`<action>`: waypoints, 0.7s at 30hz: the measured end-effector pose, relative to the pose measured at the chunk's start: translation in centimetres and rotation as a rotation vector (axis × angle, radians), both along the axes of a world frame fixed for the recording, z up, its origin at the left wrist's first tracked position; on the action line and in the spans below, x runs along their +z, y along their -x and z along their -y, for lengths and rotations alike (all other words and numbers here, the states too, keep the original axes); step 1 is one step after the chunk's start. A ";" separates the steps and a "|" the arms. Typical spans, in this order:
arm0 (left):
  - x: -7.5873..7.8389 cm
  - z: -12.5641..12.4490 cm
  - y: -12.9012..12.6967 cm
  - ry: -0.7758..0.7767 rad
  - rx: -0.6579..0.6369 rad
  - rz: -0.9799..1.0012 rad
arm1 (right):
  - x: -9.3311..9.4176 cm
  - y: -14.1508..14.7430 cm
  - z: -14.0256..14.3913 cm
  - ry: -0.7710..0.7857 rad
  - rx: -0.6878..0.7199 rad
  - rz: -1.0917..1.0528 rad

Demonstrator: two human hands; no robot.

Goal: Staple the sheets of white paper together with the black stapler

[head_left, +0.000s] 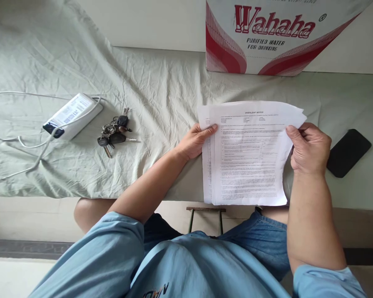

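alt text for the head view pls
A person's left hand and right hand grip a stack of printed papers by its sides over a cloth-covered table. Keys and a power bank lie left, a phone right.

A wrinkled pale green cloth [161,95] covers the table, which stands against a plain cream wall [155,22]. A cardboard water box [267,37] with red lettering leans at the back. Below the table edge show a light floor [21,219], a dark strip [25,248] and a small metal-legged stool [206,217]. The light is soft and even.
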State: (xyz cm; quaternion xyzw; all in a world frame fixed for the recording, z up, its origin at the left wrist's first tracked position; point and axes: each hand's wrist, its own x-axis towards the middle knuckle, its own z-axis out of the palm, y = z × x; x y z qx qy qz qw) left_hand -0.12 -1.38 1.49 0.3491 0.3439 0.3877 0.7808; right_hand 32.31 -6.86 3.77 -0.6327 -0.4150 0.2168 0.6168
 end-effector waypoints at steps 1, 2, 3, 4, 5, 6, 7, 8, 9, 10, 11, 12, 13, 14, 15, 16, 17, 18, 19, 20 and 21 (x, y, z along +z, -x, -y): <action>0.0 0.0 0.0 0.003 0.012 -0.005 | -0.1 -0.1 0.0 0.003 -0.018 0.022; -0.1 -0.1 0.0 0.006 0.027 -0.008 | -0.2 -0.2 -0.1 0.009 -0.038 0.043; -0.1 -0.1 0.0 0.009 0.045 -0.010 | -0.3 -0.4 -0.1 0.017 -0.057 0.058; -0.1 -0.2 0.0 0.015 0.060 -0.013 | -0.3 -0.6 -0.2 0.022 -0.075 0.065; -0.1 -0.2 0.0 0.020 0.071 -0.015 | -0.4 -1.0 -0.2 0.023 -0.091 0.063; -0.2 -0.2 0.0 0.026 0.078 -0.016 | -0.4 -1.4 -0.3 0.018 -0.106 0.055; -0.2 -0.3 0.0 0.031 0.080 -0.015 | -0.4 -1.8 -0.3 0.011 -0.119 0.044; -0.2 -0.3 0.0 0.036 0.078 -0.014 | -0.4 -2.2 -0.3 0.000 -0.131 0.032; -0.2 -0.3 0.0 0.038 0.076 -0.011 | -0.4 -2.6 -0.4 -0.013 -0.143 0.021; -0.3 -0.3 0.0 0.039 0.073 -0.005 | -0.4 -2.9 -0.4 -0.027 -0.155 0.011; -0.3 -0.3 0.0 0.040 0.071 0.001 | -0.4 -3.0 -0.4 -0.042 -0.166 0.002; -0.4 -0.3 0.0 0.040 0.069 0.009 | -0.4 -3.1 -0.4 -0.054 -0.173 -0.006; -0.4 -0.3 0.0 0.040 0.068 0.018 | -0.4 -3.0 -0.4 -0.062 -0.175 -0.014; -0.4 -0.3 -0.1 0.040 0.068 0.026 | -0.4 -2.8 -0.4 -0.063 -0.171 -0.021; -0.5 -0.3 -0.1 0.040 0.068 0.033 | -0.3 -2.5 -0.4 -0.059 -0.164 -0.026; -0.5 -0.3 -0.2 0.041 0.070 0.037 | -0.3 -2.1 -0.4 -0.050 -0.154 -0.024; -0.5 -0.3 -0.2 0.040 0.071 0.040 | -0.2 -1.6 -0.4 -0.038 -0.142 -0.020; -0.5 -0.3 -0.3 0.039 0.074 0.041 | -0.1 -1.1 -0.4 -0.028 -0.131 -0.014; -0.4 -0.2 -0.3 0.036 0.077 0.039 | -0.1 -0.7 -0.4 -0.018 -0.121 -0.007; -0.4 -0.2 -0.3 0.030 0.078 0.036 | 0.0 -0.3 -0.4 -0.010 -0.111 -0.002; -0.3 -0.1 -0.3 0.024 0.076 0.032 | 0.1 0.1 -0.4 -0.005 -0.102 0.001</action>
